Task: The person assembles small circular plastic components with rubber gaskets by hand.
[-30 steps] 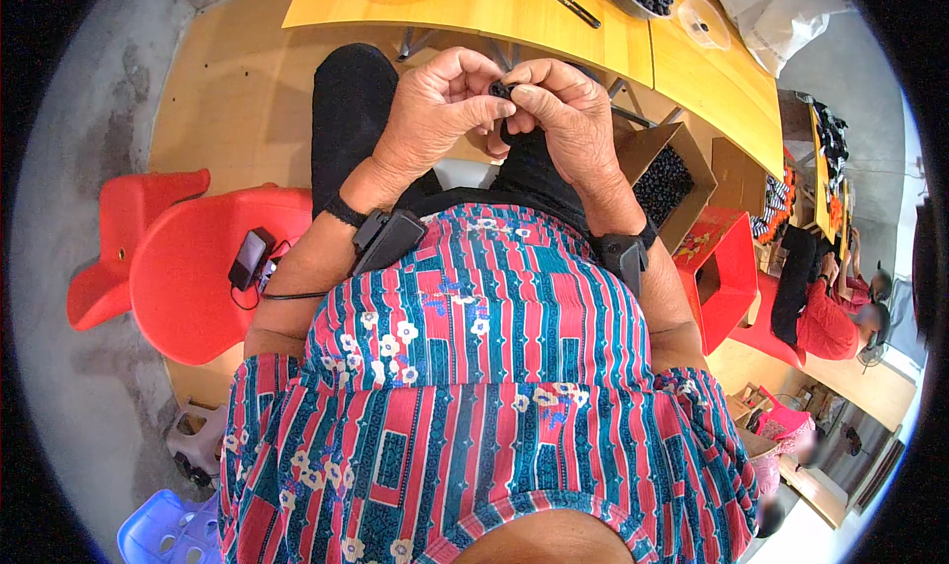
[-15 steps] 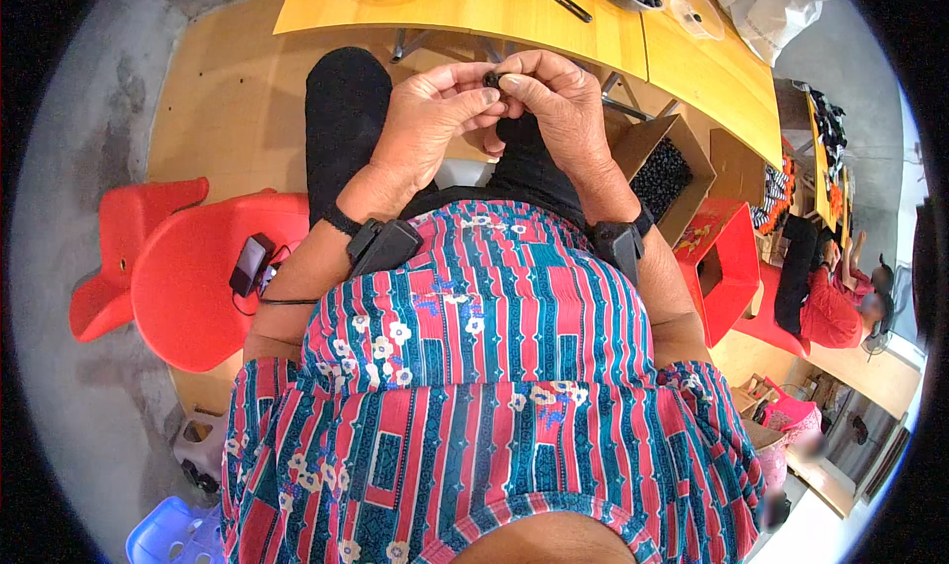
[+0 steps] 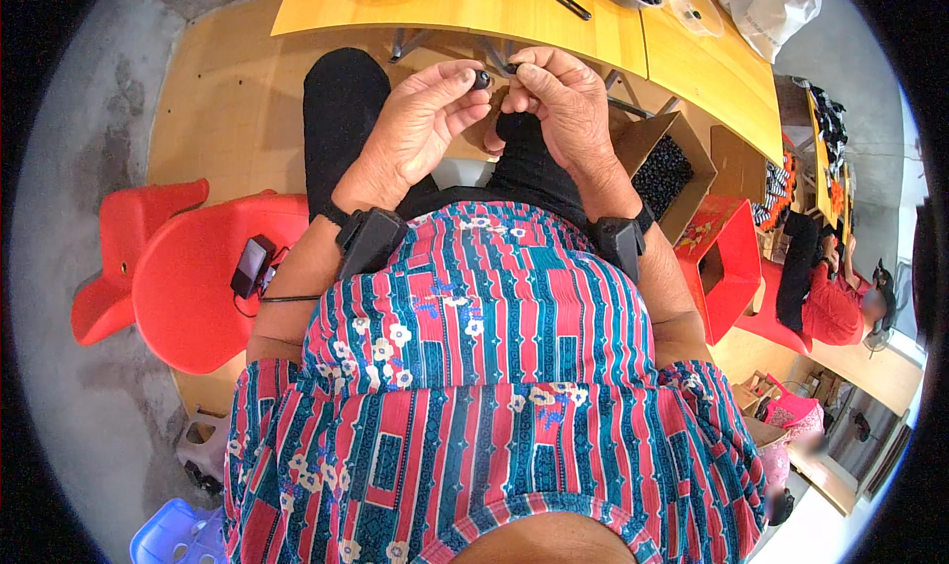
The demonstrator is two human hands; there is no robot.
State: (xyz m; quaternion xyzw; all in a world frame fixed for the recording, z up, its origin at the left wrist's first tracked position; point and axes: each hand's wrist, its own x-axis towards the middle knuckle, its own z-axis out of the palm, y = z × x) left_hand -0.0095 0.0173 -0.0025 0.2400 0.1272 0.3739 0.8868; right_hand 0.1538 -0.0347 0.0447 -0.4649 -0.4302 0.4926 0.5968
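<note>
I see both pinches closed.
Left hand [image 3: 423, 114] grips round black piece [image 3: 481, 80]; right hand [image 3: 565, 101], at three o'clock, dark piece [image 3: 511, 69] (mostly covered).

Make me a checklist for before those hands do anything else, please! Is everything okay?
1. Left hand has a good pinch: ok, its fingers hold a small round black piece.
2. Right hand has its bit clearly showing: cannot tell, only a small dark bit peeks from its fingers.
3. Hands free: not ok, both are pinching something.
4. Thread snips out of the way: ok, they lie on the yellow table, away from both hands.
5. Cardboard box open: ok, many black pieces show inside.
</note>
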